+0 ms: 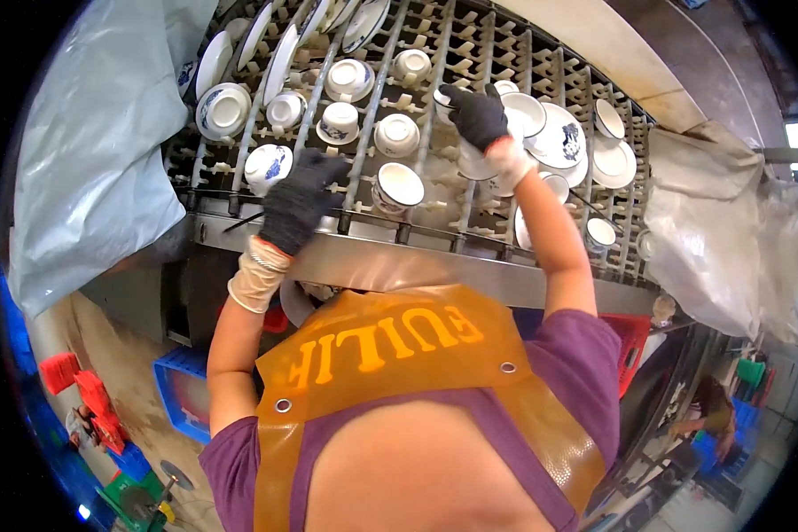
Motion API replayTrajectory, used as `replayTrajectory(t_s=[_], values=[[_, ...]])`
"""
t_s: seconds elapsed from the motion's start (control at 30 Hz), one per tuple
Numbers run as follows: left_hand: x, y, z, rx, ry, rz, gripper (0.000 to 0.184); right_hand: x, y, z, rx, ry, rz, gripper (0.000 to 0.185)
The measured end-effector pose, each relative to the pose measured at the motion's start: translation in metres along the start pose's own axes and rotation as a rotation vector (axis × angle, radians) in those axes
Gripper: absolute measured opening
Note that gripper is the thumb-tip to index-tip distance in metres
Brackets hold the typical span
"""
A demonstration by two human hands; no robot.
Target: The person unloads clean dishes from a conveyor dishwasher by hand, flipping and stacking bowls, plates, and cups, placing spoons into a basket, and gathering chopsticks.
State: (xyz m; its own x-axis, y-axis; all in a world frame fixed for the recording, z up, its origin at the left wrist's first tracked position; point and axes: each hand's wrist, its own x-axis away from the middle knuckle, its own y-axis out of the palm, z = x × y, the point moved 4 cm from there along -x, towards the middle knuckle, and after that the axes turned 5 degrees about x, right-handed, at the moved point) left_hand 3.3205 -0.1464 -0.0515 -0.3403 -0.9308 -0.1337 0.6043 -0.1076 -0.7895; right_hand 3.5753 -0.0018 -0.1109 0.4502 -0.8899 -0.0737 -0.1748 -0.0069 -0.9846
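My left hand, in a dark glove over a pale one, is over the front edge of the rack. Its fingers are partly spread, beside a blue-patterned white bowl. Farther right, my right hand is also dark-gloved. Its thumb side is closed on the edge of a small white cup, which it partly hides. Upside-down bowls and an upright bowl sit between my hands. White plates overlap to the right of my right hand.
The slatted conveyor rack has rows of pegs and a metal front edge. More plates stand on edge at the back left. Plastic sheets hang at both sides. A blue crate is below left; another person is at lower right.
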Motion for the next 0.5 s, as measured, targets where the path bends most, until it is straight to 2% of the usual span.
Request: replayTrajectory(t_s=[0.03,0.07,0.13,0.17,0.2,0.27,0.33,0.37,0.43,0.47,0.5], values=[[-0.005,0.019,0.012,-0.163,0.052,-0.081,0.055,-0.016,0.01,0.023,-0.239,0.03,-0.01,0.043],[-0.01,0.022,0.034,0.034,0.165,-0.124,0.056,-0.032,0.019,0.044,-0.476,0.057,-0.016,0.043],[-0.02,0.045,0.044,-0.106,0.158,-0.289,0.048,-0.043,0.003,0.068,-0.731,0.253,0.068,0.042],[-0.024,0.059,0.035,-0.079,0.245,-0.235,0.036,-0.053,-0.002,0.081,-0.46,0.252,0.25,0.044],[-0.028,0.077,0.017,-0.226,0.206,-0.396,0.027,-0.048,-0.001,0.1,-0.191,0.325,0.285,0.045],[-0.033,0.075,0.022,-0.183,0.196,-0.458,0.026,-0.025,-0.018,0.101,-0.139,0.444,0.06,0.052],[-0.04,0.073,0.02,0.101,0.169,-0.511,0.027,0.016,-0.011,0.085,-0.237,0.355,-0.012,0.071],[-0.047,0.076,0.018,0.11,0.172,-0.51,0.027,0.029,0.006,0.085,-0.275,0.321,-0.012,0.073],[-0.05,0.07,0.039,0.17,0.933,-0.308,0.025,0.05,0.018,0.078,-0.309,0.281,-0.014,0.074],[-0.059,0.079,0.047,0.02,0.95,-0.356,0.024,0.057,0.009,0.07,-0.358,0.269,0.124,0.073],[-0.077,0.092,0.055,0.145,0.507,-0.43,0.024,0.057,-0.008,0.065,-0.403,0.243,0.283,0.072]])
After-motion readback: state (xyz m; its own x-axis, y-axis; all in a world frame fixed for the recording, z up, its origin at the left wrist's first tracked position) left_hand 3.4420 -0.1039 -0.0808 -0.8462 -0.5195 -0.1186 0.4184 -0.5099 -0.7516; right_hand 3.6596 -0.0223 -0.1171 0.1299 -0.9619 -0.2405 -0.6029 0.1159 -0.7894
